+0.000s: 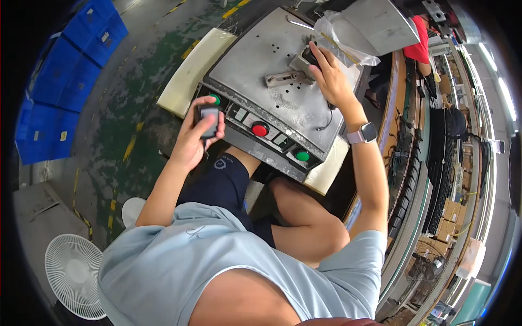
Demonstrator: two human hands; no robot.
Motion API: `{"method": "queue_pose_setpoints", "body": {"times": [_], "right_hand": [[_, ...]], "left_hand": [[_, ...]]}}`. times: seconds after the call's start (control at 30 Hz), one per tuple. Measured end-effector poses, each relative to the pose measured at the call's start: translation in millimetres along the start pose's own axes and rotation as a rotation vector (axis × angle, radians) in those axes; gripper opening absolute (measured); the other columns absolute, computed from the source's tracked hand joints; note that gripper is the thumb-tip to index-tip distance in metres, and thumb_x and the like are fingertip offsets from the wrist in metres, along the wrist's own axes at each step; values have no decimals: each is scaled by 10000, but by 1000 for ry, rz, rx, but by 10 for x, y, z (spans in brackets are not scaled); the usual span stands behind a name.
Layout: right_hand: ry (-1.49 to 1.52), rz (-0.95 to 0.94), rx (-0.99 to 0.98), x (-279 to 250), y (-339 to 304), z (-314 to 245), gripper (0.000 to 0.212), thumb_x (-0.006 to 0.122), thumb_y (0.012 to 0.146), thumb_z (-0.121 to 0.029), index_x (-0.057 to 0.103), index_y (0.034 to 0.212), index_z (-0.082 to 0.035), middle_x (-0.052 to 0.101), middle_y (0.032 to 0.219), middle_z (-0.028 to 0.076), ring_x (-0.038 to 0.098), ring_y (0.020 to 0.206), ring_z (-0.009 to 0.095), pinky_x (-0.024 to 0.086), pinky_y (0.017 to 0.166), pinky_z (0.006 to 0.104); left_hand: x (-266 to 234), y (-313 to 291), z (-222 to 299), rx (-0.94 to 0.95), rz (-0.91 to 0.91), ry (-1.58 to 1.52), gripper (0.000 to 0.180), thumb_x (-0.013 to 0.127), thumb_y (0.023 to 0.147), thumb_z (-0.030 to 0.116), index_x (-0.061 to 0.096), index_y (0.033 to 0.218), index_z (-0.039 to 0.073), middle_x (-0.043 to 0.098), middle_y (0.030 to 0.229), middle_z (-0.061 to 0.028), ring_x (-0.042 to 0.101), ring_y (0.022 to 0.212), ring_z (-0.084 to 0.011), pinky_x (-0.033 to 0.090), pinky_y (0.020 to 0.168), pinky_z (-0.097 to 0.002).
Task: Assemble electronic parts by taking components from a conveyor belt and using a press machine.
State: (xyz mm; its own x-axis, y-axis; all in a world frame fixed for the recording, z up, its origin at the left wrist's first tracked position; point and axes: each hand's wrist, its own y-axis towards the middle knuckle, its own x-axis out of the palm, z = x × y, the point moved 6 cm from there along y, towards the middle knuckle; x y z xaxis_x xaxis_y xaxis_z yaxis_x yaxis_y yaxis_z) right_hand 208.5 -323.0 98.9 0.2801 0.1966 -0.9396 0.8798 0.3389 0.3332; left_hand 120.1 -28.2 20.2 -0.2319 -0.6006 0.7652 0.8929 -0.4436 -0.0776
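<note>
Seated person at a machine, seen from above. The left hand, left of the frame's centre, grasps a small dark device, with the thumb laid across its face and the fingers wrapped around its far edge; it is held above the front panel, near 1 of 2 green buttons. A red button lies between these 2. The right hand, upper right of centre, reaches over the metal plate with its fingers extended onto a dark piece at a metal block; whether the fingers grip this piece or merely rest on it cannot be told, as the hand covers part of it. A slotted bar extends to the left of the block. A watch encircles the right wrist. Along the upper edge, clear plastic lies beside a grey box. Pale pads flank the plate on 2 sides. Upper left: blue bins. Lower left: a white fan. Upper right: another person in a red top, beside a long bench.
</note>
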Motion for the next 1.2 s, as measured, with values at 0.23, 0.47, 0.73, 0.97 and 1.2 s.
{"method": "queue_pose_setpoints", "body": {"times": [0.23,0.47,0.73,0.97,1.2], "right_hand": [[-145,-545,139,-162,-1035,-542,1172,852,590,-371,187,1527,-141,278,1513,175,322,1368,359,383,1057,510],[178,-126,-8,-588,-1238,-1214,1068,837,640,-419,286,1463,-19,292,1491,212,295,1384,353,308,1094,507],[658,193,525,-1895,-1905,-728,335,698,867,-247,558,1094,-44,645,855,71,579,652,150,464,591,277],[-548,296,1471,-3495,-5828,637,460,642,868,-336,560,1186,-14,681,1026,181,655,888,346,497,779,403],[-880,49,1732,-3071,-6524,503,384,626,837,-275,662,1035,52,646,973,244,631,946,416,521,847,437]], "left_hand": [[-463,274,70,549,230,1129,376,647,816,2,524,1161,85,607,943,-73,582,792,-183,469,747,-270],[639,304,-24,357,-147,780,414,613,882,129,467,1265,73,613,1000,-81,595,786,-198,474,762,-278],[1912,-7,-167,329,-565,677,659,383,966,510,345,1414,29,565,1238,-126,529,1110,-207,371,963,-329],[863,-466,-821,-229,-670,842,456,402,1005,372,497,1268,12,587,1192,-131,555,1066,-198,408,923,-301],[607,-560,-845,-468,-624,871,412,447,989,344,546,1199,4,613,1148,-117,574,1024,-191,424,913,-293]]}}
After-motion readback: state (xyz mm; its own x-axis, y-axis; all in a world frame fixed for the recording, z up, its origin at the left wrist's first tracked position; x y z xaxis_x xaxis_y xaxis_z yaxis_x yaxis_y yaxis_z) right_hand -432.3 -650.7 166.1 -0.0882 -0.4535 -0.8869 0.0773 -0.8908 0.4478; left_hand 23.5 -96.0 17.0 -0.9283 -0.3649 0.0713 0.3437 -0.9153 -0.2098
